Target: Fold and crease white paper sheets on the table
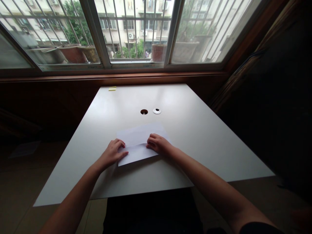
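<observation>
A sheet of white paper (140, 135) lies on the white table (202, 146), with a crease or fold line running across its middle. Its near part (138, 155) tilts up a little from the tabletop. At the paper's left edge, my left hand (113, 152) grips it between thumb and fingers near the crease. My right hand (157, 143) is closed on the right side of the sheet, fingers curled at the fold. Part of the paper's right edge is hidden behind my right hand and forearm.
Beyond the paper are a round hole (144, 112) in the tabletop and a loose silver ring-shaped cover (156, 111). Yellow tape strips (112, 88) stick near the far left corner. A barred window (134, 32) with flowerpots outside rises behind the table. Another sheet (24, 149) lies at lower left.
</observation>
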`<state>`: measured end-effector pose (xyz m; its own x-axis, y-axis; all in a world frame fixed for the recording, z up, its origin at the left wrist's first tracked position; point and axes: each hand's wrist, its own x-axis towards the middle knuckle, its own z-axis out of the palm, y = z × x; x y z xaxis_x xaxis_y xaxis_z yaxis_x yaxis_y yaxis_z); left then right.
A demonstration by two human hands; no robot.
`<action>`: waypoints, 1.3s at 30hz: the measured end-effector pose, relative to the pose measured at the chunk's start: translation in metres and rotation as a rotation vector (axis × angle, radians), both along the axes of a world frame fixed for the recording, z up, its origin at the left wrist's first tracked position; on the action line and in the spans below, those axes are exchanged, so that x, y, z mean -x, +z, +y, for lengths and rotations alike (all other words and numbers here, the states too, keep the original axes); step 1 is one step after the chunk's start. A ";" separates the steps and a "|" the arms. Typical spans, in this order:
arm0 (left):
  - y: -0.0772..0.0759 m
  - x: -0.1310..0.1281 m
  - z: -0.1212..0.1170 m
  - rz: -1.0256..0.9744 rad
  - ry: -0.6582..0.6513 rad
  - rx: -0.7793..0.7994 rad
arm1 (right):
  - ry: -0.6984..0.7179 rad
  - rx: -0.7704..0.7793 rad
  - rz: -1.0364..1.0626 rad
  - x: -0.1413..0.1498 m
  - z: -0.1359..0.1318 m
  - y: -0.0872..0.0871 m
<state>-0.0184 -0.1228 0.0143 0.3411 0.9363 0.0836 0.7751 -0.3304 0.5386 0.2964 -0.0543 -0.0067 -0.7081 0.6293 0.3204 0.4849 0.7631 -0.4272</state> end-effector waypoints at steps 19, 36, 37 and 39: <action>0.022 -0.060 0.043 0.266 -0.187 0.130 | 0.048 -0.074 0.035 -0.005 -0.007 0.006; 0.024 -0.048 0.049 0.245 -0.118 0.049 | 0.245 -0.236 -0.104 -0.036 -0.063 0.007; 0.024 -0.045 0.053 0.258 -0.066 0.014 | 0.246 -0.239 -0.095 -0.036 -0.063 0.006; 0.024 -0.036 0.064 0.312 0.052 -0.039 | 0.242 -0.247 -0.079 -0.036 -0.063 0.006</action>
